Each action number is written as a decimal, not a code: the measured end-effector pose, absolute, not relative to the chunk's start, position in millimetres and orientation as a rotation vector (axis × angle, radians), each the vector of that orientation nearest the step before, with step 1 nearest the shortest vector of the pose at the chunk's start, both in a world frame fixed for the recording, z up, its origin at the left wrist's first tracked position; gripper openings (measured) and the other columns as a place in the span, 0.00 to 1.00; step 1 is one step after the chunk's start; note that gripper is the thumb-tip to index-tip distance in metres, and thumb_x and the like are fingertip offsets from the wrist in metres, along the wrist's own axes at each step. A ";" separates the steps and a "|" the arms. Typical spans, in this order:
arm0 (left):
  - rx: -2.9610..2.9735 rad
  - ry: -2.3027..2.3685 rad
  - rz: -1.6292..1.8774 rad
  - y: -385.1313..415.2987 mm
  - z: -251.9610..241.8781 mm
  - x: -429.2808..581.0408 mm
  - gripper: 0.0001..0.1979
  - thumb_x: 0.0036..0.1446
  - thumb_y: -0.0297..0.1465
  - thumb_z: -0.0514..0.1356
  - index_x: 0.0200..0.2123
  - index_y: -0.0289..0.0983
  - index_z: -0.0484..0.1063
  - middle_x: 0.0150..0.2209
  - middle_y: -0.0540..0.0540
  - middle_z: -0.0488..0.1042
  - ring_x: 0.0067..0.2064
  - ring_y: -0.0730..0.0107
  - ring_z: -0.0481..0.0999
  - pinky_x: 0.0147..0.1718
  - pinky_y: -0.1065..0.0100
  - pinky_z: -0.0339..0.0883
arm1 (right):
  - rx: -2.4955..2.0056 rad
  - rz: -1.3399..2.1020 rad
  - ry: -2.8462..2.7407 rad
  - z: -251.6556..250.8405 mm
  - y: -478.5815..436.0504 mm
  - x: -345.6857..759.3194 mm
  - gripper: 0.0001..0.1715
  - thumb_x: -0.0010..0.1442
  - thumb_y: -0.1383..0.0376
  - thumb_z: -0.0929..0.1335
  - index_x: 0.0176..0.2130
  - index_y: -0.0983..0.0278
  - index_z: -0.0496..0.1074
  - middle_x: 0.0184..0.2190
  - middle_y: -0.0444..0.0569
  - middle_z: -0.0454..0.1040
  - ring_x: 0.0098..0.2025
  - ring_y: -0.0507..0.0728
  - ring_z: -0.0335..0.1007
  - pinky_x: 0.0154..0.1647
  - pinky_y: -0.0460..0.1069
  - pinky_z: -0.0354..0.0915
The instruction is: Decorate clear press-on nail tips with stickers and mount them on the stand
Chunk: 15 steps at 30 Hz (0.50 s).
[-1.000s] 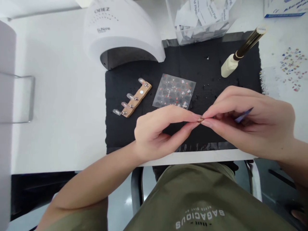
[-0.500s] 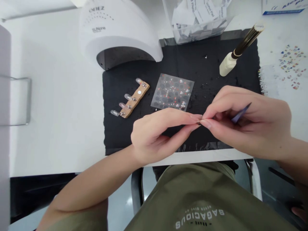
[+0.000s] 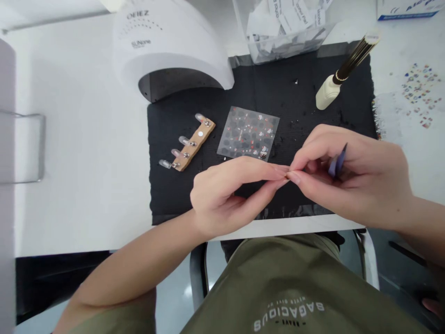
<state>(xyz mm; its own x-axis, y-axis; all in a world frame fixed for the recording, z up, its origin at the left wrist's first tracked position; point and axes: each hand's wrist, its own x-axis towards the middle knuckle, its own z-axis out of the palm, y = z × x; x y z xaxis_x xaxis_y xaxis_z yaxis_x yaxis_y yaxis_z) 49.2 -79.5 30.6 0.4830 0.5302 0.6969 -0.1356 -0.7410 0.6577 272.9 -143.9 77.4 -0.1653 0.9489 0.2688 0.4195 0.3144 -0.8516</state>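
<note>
My left hand [image 3: 231, 192] is closed in a pinch, thumb and forefinger pressed together over the black mat. Its fingertips meet those of my right hand [image 3: 354, 174], which pinches at the same spot. Whatever tiny thing lies between them is mostly covered by the fingers; only a small dark edge shows. Tucked in the curled fingers of my right hand are purple tweezers [image 3: 336, 163], pointed end up. Just beyond my left hand lies a clear nail sticker sheet [image 3: 248, 132] with red, white and dark designs. A wooden nail tip stand [image 3: 194, 146] holds several clear and pinkish false nails.
A white nail lamp [image 3: 174, 46] stands at the back left. Behind the black mat [image 3: 278, 99] is a clear bin [image 3: 288, 48] of alcohol pads. A cream polish bottle [image 3: 327, 93] with a dark gold cap stands right. Small gems [image 3: 420, 86] lie scattered far right.
My right hand has shifted slightly left and turned, so the tweezers tip now points more upright. My left hand has hardly moved, and the fingertips remain together.
</note>
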 end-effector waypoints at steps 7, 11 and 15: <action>1.966 0.451 1.342 -89.9 22.0 50.1 0.17 0.65 0.21 0.76 0.55 0.38 0.86 0.44 0.45 0.92 0.41 0.67 0.94 0.46 0.73 0.90 | -1.324 0.949 -1.628 79.4 -142.0 273.5 0.05 0.68 0.66 0.77 0.39 0.58 0.79 0.30 0.38 0.73 0.25 0.48 0.61 0.23 0.50 0.56; 1.933 0.518 1.338 -93.8 15.8 49.6 0.14 0.64 0.22 0.76 0.52 0.37 0.85 0.44 0.45 0.91 0.41 0.67 0.93 0.46 0.71 0.90 | -1.299 1.053 -1.617 76.7 -139.7 276.1 0.02 0.68 0.63 0.78 0.42 0.58 0.84 0.30 0.38 0.73 0.25 0.47 0.63 0.23 0.49 0.57; 1.945 0.459 1.404 -91.4 10.1 51.1 0.18 0.63 0.26 0.78 0.54 0.38 0.82 0.43 0.47 0.88 0.39 0.69 0.92 0.44 0.72 0.89 | -1.255 0.992 -1.678 73.9 -139.9 277.4 0.03 0.70 0.65 0.77 0.43 0.59 0.86 0.33 0.40 0.79 0.29 0.47 0.68 0.27 0.48 0.60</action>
<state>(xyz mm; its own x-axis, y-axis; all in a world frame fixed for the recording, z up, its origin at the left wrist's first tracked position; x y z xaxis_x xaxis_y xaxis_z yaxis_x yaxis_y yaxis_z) 51.1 -91.4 10.1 0.3544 0.6341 0.6872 -0.1056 -0.7031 0.7032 277.4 -139.9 73.9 -0.1874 0.9719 0.1422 0.3441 0.2006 -0.9173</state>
